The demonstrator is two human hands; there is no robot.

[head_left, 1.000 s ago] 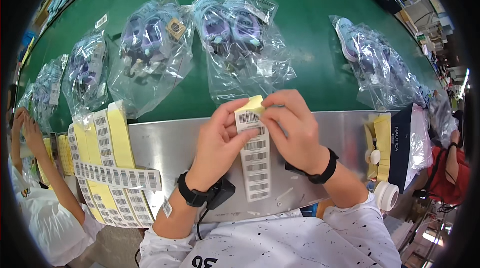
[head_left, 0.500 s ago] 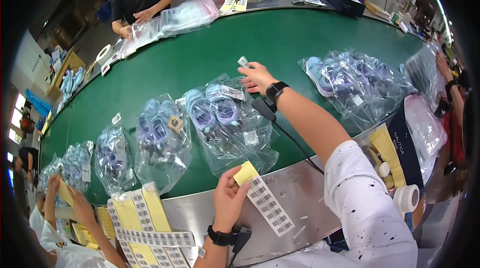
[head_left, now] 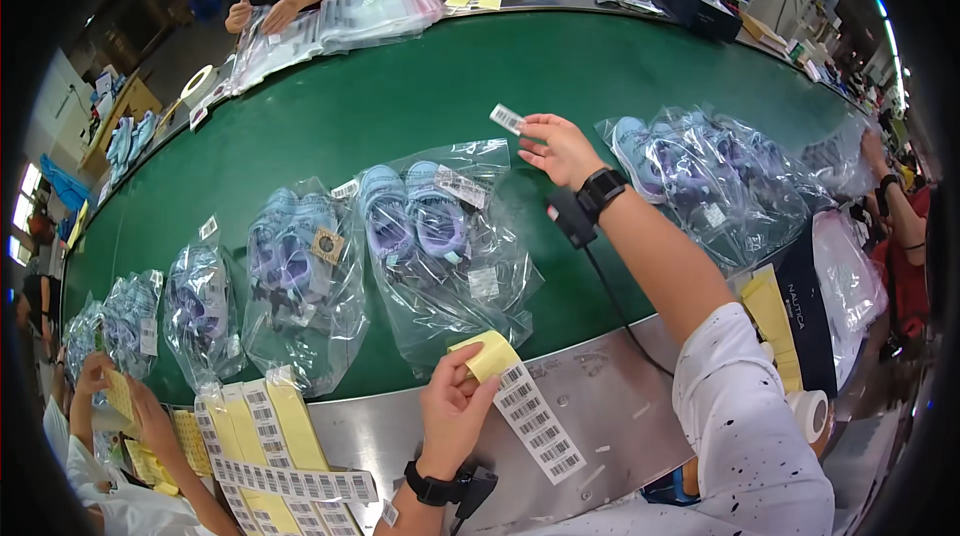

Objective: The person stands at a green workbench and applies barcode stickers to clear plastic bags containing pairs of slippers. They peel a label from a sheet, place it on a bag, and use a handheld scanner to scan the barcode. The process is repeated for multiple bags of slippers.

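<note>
My right hand (head_left: 562, 152) is raised over the green belt, pinching a small white barcode sticker (head_left: 507, 118) between its fingertips. My left hand (head_left: 452, 414) grips the curled yellow top of a barcode sticker strip (head_left: 543, 424), which hangs over the metal table edge. Between the hands, a clear plastic bag holds a pair of light blue and lilac shoes (head_left: 412, 211). A white label (head_left: 462, 188) shows near the toes of these shoes. To its left lies another bagged pair (head_left: 290, 248) with a brown tag (head_left: 326, 244).
Several bagged shoes (head_left: 197, 301) continue leftward along the belt (head_left: 480, 66); a bagged heap (head_left: 700, 161) lies right. Sticker sheets (head_left: 275, 436) rest lower left beside a co-worker's hands (head_left: 150, 416). A dark box (head_left: 800, 311) stands lower right. Across the belt, another person handles plastic bags (head_left: 350, 21).
My right hand has moved right, away from the bagged shoes, and the sticker in it shows more fully. The nearer bags have shifted left. My left hand still holds the strip.
</note>
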